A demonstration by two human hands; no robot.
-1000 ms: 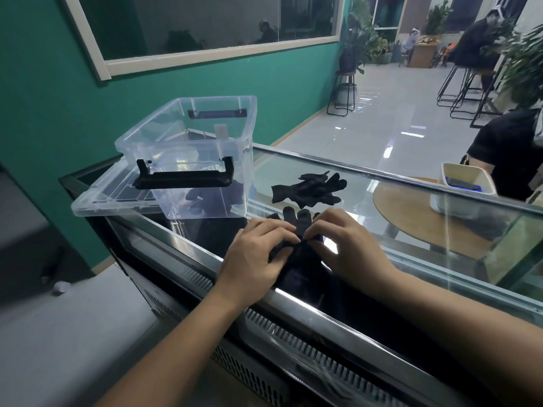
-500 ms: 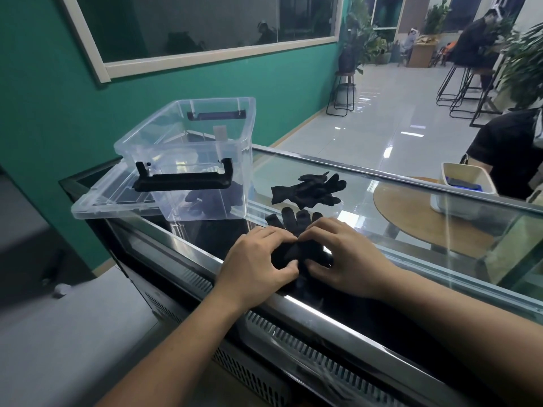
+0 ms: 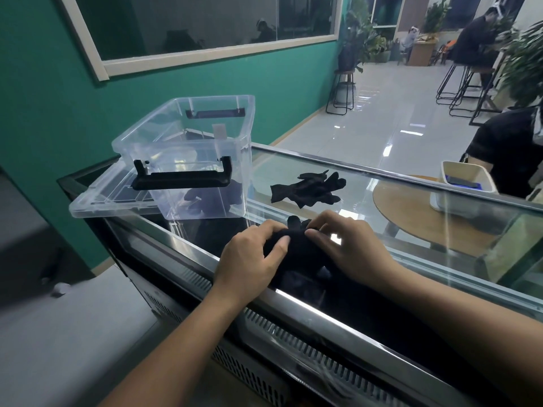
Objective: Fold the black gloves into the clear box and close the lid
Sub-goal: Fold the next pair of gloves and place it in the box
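Observation:
A black glove (image 3: pixel 296 251) lies bunched on the glass counter, with only its fingertips showing past my hands. My left hand (image 3: pixel 249 257) grips its left side and my right hand (image 3: pixel 349 245) presses and pinches its right side. A second black glove (image 3: pixel 308 188) lies flat on the glass a little farther back, untouched. The clear box (image 3: pixel 188 154) with black handles stands open at the left, and something dark shows at its bottom. Its clear lid (image 3: pixel 100 201) lies flat under and beside the box at the counter's left end.
The glass counter (image 3: pixel 426 230) has metal edges and a vent grille on my side. Behind it stand a round wooden table (image 3: pixel 411 212) with a white tub (image 3: pixel 467 183) and a seated person in black (image 3: pixel 508 154). A green wall runs along the left.
Both hands have drawn the glove's cuff end over toward its fingers, bunching it into a thicker bundle. Less of the glove's fingers shows now. The far glove and the box have not moved.

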